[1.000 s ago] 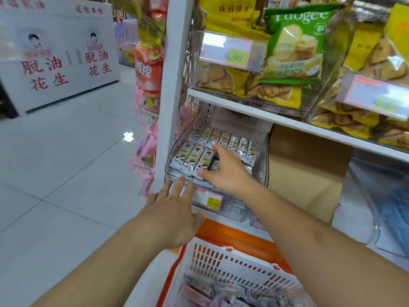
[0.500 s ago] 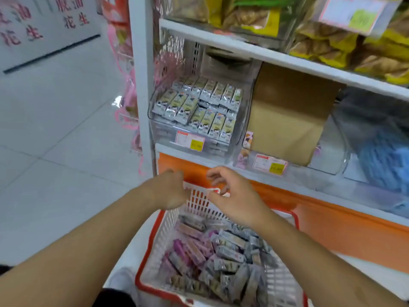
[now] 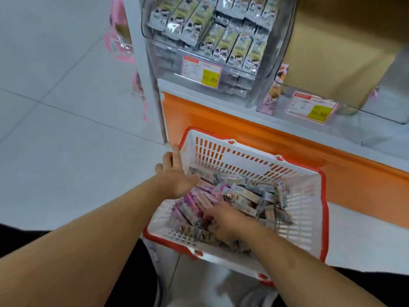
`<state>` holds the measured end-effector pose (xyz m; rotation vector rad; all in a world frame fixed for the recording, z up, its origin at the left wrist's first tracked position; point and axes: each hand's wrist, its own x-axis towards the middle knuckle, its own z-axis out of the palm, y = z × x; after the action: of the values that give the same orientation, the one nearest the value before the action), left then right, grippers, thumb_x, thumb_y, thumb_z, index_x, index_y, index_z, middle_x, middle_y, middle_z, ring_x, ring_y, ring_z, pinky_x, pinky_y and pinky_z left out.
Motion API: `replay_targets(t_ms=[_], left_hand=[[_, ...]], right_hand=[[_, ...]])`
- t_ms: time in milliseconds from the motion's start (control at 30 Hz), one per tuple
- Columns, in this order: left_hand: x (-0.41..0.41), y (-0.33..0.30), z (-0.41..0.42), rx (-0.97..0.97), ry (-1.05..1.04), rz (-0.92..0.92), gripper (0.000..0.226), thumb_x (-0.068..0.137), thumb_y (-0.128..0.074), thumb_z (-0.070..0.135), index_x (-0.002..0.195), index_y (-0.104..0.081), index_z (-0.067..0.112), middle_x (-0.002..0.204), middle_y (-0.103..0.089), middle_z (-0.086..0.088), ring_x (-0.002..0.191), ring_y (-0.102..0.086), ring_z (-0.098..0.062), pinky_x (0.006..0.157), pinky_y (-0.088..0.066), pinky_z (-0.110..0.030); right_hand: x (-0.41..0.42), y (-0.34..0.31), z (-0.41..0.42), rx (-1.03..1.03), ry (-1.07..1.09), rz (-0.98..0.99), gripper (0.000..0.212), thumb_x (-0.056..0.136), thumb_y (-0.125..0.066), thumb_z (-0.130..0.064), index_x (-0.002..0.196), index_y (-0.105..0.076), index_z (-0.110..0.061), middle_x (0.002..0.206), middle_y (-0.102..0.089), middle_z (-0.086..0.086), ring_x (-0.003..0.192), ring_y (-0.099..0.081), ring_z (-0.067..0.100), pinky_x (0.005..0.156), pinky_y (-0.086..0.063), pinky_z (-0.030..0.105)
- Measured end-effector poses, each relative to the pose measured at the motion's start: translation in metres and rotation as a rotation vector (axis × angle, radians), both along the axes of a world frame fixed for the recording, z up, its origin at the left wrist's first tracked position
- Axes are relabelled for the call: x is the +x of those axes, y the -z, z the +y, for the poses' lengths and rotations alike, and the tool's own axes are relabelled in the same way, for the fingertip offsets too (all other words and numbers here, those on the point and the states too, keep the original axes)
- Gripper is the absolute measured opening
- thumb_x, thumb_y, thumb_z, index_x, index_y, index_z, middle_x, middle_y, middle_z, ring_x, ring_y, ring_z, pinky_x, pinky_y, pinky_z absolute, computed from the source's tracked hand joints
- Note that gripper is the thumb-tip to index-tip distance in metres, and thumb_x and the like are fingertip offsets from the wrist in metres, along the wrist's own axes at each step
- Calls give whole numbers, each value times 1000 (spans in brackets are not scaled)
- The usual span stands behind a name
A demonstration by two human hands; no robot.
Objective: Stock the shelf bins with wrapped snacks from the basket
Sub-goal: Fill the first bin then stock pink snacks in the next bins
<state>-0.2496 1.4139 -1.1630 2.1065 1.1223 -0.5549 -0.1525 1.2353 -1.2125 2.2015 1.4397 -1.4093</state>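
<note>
Left hand: my left hand (image 3: 177, 178) rests on the white plastic slotted basket with the red rim (image 3: 309, 196) at its 10 o'clock corner, fingers fairly straight and spread over the rim, holding nothing.
Right hand: my right hand (image 3: 223, 220) is down inside the basket at about 7 o'clock, fingers curled into the pile; whether they have closed round a packet I cannot tell, since the back of my hand hides them.
Snacks: the small wrapped snack bars in pink, purple and grey foil (image 3: 243, 196) lie loose in a heap across the basket floor, touching both my hands.
Target bin: the clear plastic shelf bin (image 3: 159, 54) stands at 12 o'clock above the basket, already holding rows of yellow-and-grey wrapped snack packets (image 3: 221, 36).
Price tags: a white-and-yellow price label (image 3: 201, 70) is on that bin's front; another (image 3: 311, 109) sits at 2 o'clock.
Shelf base: the orange shelf plinth (image 3: 221, 125) runs just behind the basket.
Box: a brown cardboard box (image 3: 332, 45) stands at 1 o'clock beside the bin.
</note>
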Motion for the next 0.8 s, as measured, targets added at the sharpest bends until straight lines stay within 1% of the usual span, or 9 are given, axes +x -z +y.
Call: replay_targets(t_ms=[100,267,400,433,500,567,633,733,800], left_hand=[[3,1,0,-8,-4,23,111,95,-47,67,152,39,27,169,12,-3,153,-4,-44,123,-15,-55],[2,-8,0,-27,6,19,107,98,-44,66,153,39,27,169,13,-5,154,-2,-44,124,-13,-57],[2,-25,-5,85,17,88,98,100,-40,67,159,26,26,171,17,-7,157,6,-41,125,-10,-62],[5,-37,-7,132,24,98,95,101,-39,66,161,20,22,172,16,-9,158,6,-41,126,-10,-61],[14,-69,-7,135,54,44,84,104,-39,59,164,-1,13,171,-1,-17,156,-10,-41,125,-20,-54],[27,-108,-5,-14,121,-45,61,108,-38,51,146,-44,4,156,-41,-22,139,-47,-35,112,-40,-41],[34,-143,-3,-284,53,-178,53,106,-48,52,124,-62,5,123,-71,-14,106,-73,-28,98,-53,-37],[36,-186,-2,-743,-167,-447,61,97,-58,62,134,-62,13,122,-74,-14,99,-77,-34,101,-55,-49],[33,-213,-5,-863,-215,-560,59,99,-50,64,131,-65,17,120,-74,-18,106,-75,-35,88,-59,-42]], right_hand=[[3,9,-9,26,-62,-79,40,87,-70,-10,123,-72,-26,142,-58,13,146,-35,33,115,-43,47],[19,-3,-8,147,96,-83,36,81,-82,-20,114,-73,-32,120,-67,-4,112,-63,21,93,-57,40],[47,-72,6,250,353,16,36,88,-84,-35,121,-69,-32,141,-61,-8,128,-58,14,101,-49,32],[55,-94,8,282,398,7,35,90,-83,-38,121,-69,-32,136,-62,-9,124,-60,14,99,-50,30],[70,-139,9,353,513,28,25,93,-79,-36,116,-74,-27,104,-61,-15,96,-66,9,80,-52,21],[84,-176,4,464,741,194,11,95,-79,-24,104,-80,-17,95,-65,-6,83,-71,14,75,-60,26],[92,-208,-5,596,971,403,8,95,-78,-12,95,-78,-4,110,-71,19,95,-72,31,80,-63,34],[87,-235,-13,769,1165,607,16,94,-76,-7,84,-67,1,102,-65,22,99,-71,35,83,-63,39],[77,-245,-14,872,1246,705,22,95,-76,-9,83,-60,-1,98,-59,18,103,-70,34,86,-63,41]])
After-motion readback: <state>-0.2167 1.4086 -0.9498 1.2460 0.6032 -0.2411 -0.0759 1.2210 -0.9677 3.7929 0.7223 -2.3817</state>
